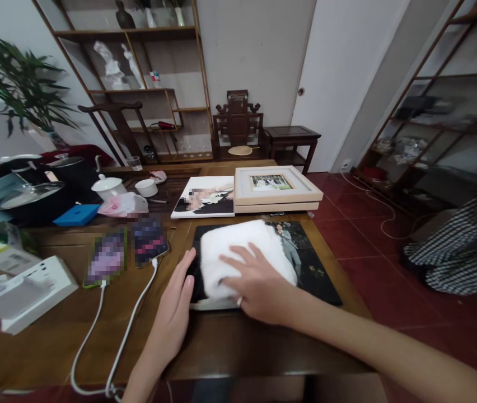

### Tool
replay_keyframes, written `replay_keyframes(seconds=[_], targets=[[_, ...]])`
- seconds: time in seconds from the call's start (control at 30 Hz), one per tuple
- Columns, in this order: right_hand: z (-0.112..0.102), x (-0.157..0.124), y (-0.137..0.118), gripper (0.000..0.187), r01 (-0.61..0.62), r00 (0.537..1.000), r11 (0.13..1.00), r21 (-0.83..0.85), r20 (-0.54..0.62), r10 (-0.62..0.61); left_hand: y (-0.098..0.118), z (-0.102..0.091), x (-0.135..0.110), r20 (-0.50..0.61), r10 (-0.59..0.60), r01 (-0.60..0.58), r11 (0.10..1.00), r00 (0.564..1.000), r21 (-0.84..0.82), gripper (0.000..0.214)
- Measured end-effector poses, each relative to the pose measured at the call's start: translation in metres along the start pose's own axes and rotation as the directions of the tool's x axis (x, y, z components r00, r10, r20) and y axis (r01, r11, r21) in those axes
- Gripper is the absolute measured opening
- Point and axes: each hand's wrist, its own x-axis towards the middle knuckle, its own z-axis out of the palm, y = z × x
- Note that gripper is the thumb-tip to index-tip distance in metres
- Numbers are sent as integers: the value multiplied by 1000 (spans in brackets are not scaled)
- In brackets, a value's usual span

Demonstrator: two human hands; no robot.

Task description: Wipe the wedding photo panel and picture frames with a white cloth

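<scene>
A wooden table (230,347) in a shelf-lined room is crowded at the left of the frame with two phones (149,239) on white cables (129,324), a white box (24,291) and pots (32,196). Above centre, a pale framed picture (276,187) is set beside a light photo print (205,197). A checked sleeve (461,246) is seen at the right edge. The phone screens are blurred and unreadable. At centre a dark glossy photo panel (314,268) lies flat, with a fluffy white cloth (238,246) on it. The right hand (259,285) is spread flat on the cloth, nothing gripped. The left hand (175,302) is laid open against the panel's left edge.
</scene>
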Motion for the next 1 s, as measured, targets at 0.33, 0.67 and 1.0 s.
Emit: replay_keyframes(seconds=[0.33,0.67,1.0], targets=[[-12,-60,-13,29,-21,999,993,118,28,18,-7,7,2,52,158,-165,967,986,193,45],[-37,-18,44,28,-119,990,993,22,-70,121,-5,6,0,84,252,-264,941,964,210,39],[-4,27,26,33,-55,998,998,15,-25,55,-9,3,1,48,268,-272,939,962,211,35]])
